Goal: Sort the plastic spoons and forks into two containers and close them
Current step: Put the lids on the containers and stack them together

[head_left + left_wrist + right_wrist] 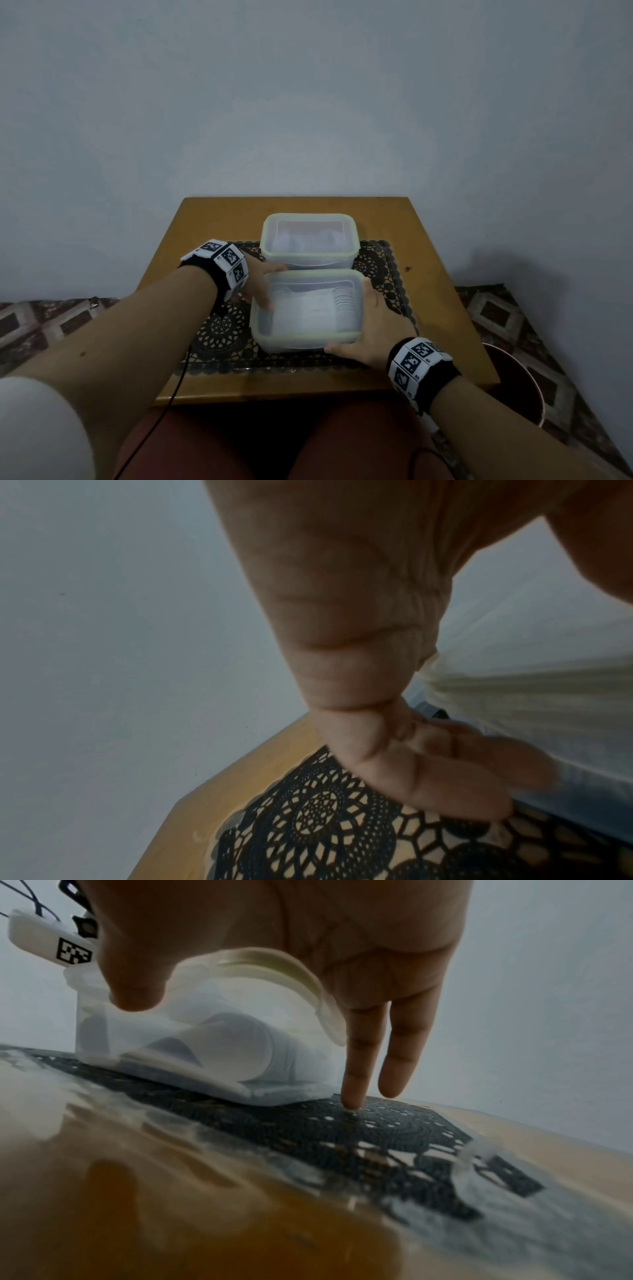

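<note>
On the black lace mat (226, 329) in the middle of the desk (428, 274), two clear lidded containers sit one behind the other, touching or nearly so. The near container (308, 311) lies with its long axis across the mat, left to right; white plastic spoons (344, 298) show through its lid, stacked toward the right end, and the right wrist view shows their bowls nested against the right wall. The far container (310, 240) runs the same way, just behind the near one; what it holds is too blurred to tell.

The left hand (257, 284) reaches in from the left with the forearm stretched forward, its fingers curled over the near container's left rim, the grip closed on that edge. The right hand (370, 329) lies against the near container's right side, thumb along the front right corner, palm over the lid's edge; its grip spans that corner, while two fingers (356, 1056) point straight down, one tip touching the mat beside the container
</note>
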`<state>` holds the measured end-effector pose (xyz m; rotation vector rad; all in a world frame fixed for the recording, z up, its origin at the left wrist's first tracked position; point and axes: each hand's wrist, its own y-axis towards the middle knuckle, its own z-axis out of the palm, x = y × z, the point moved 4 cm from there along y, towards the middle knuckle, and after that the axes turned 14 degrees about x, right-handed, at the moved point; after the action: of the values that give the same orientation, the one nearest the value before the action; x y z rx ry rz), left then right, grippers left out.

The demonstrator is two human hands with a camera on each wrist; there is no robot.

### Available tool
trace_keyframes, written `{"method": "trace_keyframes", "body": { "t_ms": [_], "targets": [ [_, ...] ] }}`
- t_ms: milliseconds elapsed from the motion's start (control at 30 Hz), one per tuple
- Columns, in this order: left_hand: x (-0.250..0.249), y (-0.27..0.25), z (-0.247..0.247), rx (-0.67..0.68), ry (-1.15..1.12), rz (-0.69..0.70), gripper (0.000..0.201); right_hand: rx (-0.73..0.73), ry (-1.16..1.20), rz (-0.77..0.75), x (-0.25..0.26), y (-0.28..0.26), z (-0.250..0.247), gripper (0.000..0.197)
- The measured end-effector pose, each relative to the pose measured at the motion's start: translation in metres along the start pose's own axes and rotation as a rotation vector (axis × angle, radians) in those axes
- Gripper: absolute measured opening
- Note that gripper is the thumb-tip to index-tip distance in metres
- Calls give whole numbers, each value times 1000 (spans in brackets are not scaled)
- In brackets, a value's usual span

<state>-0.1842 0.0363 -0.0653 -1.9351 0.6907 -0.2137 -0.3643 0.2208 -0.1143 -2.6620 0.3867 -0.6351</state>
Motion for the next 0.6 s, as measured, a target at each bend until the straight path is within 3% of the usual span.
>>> {"method": "trace_keyframes", "body": {
  "t_ms": [133, 333, 500, 600],
  "targets": [
    [2, 0, 0, 31, -55, -5, 97, -11, 11, -9, 0, -1, 0, 143],
    [-6, 1, -8, 15, 121, -41, 97, -18, 48, -23, 2, -3, -3, 142],
    [-1, 0, 1, -91, 87, 53, 92, 20, 5, 13, 2, -3, -3, 144],
    [2, -6, 13, -201, -51, 184, 86, 1, 27, 13, 4, -5, -4, 144]
  ]
}}
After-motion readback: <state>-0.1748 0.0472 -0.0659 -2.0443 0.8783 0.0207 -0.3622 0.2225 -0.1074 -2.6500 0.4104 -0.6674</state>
